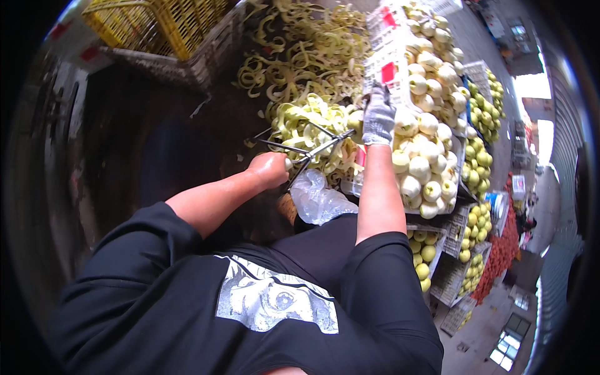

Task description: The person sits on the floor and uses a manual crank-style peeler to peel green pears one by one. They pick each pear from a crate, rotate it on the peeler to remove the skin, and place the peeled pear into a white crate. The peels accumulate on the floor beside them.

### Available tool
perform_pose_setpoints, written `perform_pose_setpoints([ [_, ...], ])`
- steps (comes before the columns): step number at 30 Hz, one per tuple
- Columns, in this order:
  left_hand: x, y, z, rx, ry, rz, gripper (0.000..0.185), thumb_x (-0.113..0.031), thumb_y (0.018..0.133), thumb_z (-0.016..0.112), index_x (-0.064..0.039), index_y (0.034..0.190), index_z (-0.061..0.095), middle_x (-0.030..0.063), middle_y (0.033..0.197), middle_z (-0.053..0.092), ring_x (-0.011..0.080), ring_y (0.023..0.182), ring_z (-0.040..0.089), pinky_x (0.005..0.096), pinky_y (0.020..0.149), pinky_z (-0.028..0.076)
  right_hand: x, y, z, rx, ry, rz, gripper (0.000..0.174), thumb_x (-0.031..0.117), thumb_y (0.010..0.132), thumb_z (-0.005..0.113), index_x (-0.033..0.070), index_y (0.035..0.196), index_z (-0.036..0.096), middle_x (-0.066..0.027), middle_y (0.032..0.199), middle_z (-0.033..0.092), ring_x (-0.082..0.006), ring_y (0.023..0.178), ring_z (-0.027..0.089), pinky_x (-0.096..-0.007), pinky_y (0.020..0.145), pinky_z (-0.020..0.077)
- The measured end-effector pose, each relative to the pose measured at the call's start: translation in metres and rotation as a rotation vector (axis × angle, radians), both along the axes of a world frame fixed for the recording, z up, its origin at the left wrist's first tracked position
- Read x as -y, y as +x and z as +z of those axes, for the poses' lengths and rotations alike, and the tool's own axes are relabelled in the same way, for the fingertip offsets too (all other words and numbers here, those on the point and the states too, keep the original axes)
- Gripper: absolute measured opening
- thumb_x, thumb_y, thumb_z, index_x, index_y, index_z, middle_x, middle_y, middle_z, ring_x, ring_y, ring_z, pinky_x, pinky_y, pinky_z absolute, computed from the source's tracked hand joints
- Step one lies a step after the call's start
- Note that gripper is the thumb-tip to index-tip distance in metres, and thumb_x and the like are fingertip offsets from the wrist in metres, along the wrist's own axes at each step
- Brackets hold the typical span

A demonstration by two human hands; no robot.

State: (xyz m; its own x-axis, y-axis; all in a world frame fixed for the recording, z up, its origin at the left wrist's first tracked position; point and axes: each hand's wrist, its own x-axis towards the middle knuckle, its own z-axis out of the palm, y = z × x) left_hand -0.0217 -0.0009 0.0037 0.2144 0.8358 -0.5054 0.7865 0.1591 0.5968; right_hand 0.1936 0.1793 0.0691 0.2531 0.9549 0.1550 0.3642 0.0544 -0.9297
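Observation:
My left hand [269, 169] is bare and closed around the pale knob [288, 164] of a metal crank device [315, 151] with thin dark rods. Near the device's far end is a round green fruit [356, 120], beside my right hand [378, 117], which wears a grey knit glove. The glove hides whether its fingers grip the fruit. Long curled green peels [304, 117] lie heaped under and beyond the device. To the right of the glove, a white crate [452, 206] is filled with pale peeled fruits [419, 168].
A clear plastic bag [318, 199] lies by my leg. Yellow [176, 33] and dirty white crates [192, 70] stand at the upper left. More crates of peeled fruits [433, 70] and unpeeled green fruits [478, 159] line the right, with a reddish heap [499, 258] beyond.

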Motion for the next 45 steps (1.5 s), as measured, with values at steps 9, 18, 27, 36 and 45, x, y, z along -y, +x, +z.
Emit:
perform_pose_setpoints([
  [9, -0.014, 0.004, -0.002, -0.135, -0.073, -0.21, 0.052, -0.047, 0.078, 0.075, -0.003, 0.105, 0.073, 0.0206, 0.101, 0.074, 0.0364, 0.097, 0.071, 0.0447, 0.087, 0.055, 0.157, 0.126, 0.109, 0.189, 0.102, -0.281, 0.045, 0.038, 0.092, 0.072, 0.001, 0.118, 0.068, -0.0125, 0.115, 0.072, -0.0228, 0.103, 0.067, -0.0342, 0.094, 0.0503],
  [18, -0.127, -0.12, -0.012, 0.116, -0.006, 0.083, 0.061, -0.067, 0.09, 0.059, -0.009, 0.096, 0.079, -0.0004, 0.072, 0.065, 0.0095, 0.061, 0.051, 0.0262, 0.056, 0.038, 0.59, 0.128, 0.036, 0.488, -0.809, -0.796, 0.041, 0.039, 0.091, 0.065, 0.002, 0.108, 0.071, -0.0215, 0.106, 0.072, -0.0396, 0.103, 0.067, -0.0438, 0.091, 0.0529],
  [27, -0.24, -0.302, -0.088, -0.162, -0.08, -0.194, 0.04, -0.03, 0.095, 0.065, -0.002, 0.123, 0.064, 0.0067, 0.101, 0.069, 0.0198, 0.09, 0.066, 0.0372, 0.074, 0.055, 0.81, -0.027, -0.069, -0.013, -1.644, -0.026, 0.057, 0.047, 0.083, 0.065, 0.003, 0.119, 0.071, -0.0225, 0.122, 0.067, -0.0381, 0.116, 0.063, -0.0443, 0.098, 0.0498],
  [36, -0.165, -0.257, -0.006, -0.102, 0.292, -0.269, 0.037, -0.04, 0.093, 0.06, -0.005, 0.089, 0.073, 0.0101, 0.079, 0.068, 0.0197, 0.076, 0.064, 0.0363, 0.074, 0.051, 0.705, 0.078, -0.042, 0.495, -0.865, -0.637, 0.037, 0.036, 0.09, 0.066, 0.007, 0.113, 0.068, -0.0187, 0.114, 0.07, -0.0379, 0.107, 0.065, -0.0466, 0.093, 0.0516],
  [45, -0.017, -0.18, 0.104, -0.236, 0.959, -0.176, 0.032, -0.03, 0.095, 0.066, -0.004, 0.112, 0.074, 0.0153, 0.125, 0.067, 0.032, 0.117, 0.062, 0.0405, 0.101, 0.048, 0.547, 0.174, -0.039, 0.765, -0.763, -0.572, 0.061, 0.049, 0.085, 0.07, 0.012, 0.131, 0.054, -0.0205, 0.14, 0.054, -0.0397, 0.125, 0.056, -0.0465, 0.102, 0.0477],
])
